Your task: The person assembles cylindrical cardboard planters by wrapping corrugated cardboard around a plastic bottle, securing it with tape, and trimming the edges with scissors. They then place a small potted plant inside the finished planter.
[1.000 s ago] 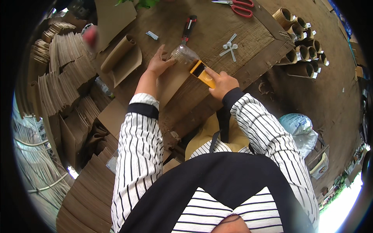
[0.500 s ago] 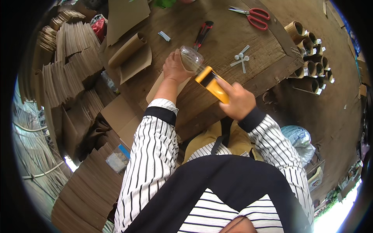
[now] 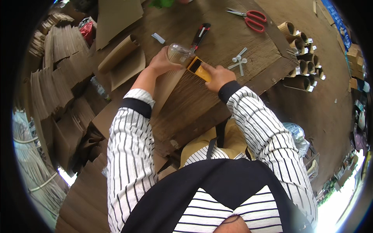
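Note:
A clear plastic bottle (image 3: 181, 52) lies on the wooden table, with my left hand (image 3: 163, 62) closed round its near side. In my right hand (image 3: 220, 78) is a yellow tool with a black inset (image 3: 199, 69). Its front end meets the bottle's near end; whether a blade sticks out there I cannot make out. Just beyond the bottle rests a black and red box cutter (image 3: 201, 37). A brown cardboard strip (image 3: 167, 87) passes under my left wrist. My right fingers wrap the tool's rear part.
Red-handled scissors (image 3: 254, 19) and several small white plastic spoons (image 3: 238, 61) lie to the right on the table (image 3: 217, 42). A rolled cardboard sheet (image 3: 120, 56) sits at the left. Stacked cardboard (image 3: 58, 81) fills the left side; cardboard tubes (image 3: 305, 66) stand beyond the table's right edge.
My right hand has moved left and away from me, bringing the yellow tool closer against the bottle. My left hand and the bottle have shifted slightly left in the view.

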Demonstrator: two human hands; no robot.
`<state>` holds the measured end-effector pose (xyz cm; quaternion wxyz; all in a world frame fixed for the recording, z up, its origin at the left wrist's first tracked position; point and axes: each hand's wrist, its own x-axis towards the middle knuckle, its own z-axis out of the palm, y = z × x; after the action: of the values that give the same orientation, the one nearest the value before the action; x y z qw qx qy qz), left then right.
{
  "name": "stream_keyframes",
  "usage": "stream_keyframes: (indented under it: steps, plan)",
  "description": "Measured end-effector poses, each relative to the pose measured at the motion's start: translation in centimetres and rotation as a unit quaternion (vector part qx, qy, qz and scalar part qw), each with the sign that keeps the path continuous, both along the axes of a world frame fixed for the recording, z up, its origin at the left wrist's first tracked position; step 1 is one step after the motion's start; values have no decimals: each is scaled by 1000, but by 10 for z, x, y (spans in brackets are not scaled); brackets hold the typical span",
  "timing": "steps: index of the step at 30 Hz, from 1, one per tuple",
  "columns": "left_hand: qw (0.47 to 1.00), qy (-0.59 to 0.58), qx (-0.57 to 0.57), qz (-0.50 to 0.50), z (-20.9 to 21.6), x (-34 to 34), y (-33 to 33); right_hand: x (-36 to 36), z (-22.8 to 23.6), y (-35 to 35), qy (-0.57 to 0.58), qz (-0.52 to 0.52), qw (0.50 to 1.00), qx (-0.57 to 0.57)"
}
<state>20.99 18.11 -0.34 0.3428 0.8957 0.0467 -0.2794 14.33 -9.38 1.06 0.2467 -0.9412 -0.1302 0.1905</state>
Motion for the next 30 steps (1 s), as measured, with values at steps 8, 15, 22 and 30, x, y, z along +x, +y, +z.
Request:
stream_keyframes:
  steps: [8, 15, 22, 30]
  plan:
    - [921, 221, -321, -14, -27, -110, -75, -135, 51, -125, -37, 20, 997, 60]
    - [994, 80, -65, -44, -5, -150, -89, -145, 35, -113, -36, 49, 997, 46]
    - [962, -102, 246, 54, -22, -180, -122, -91, 74, -58, -37, 81, 994, 65]
    - [969, -28, 238, 55, 9, -176, -124, -149, 88, -166, -11, 94, 995, 15]
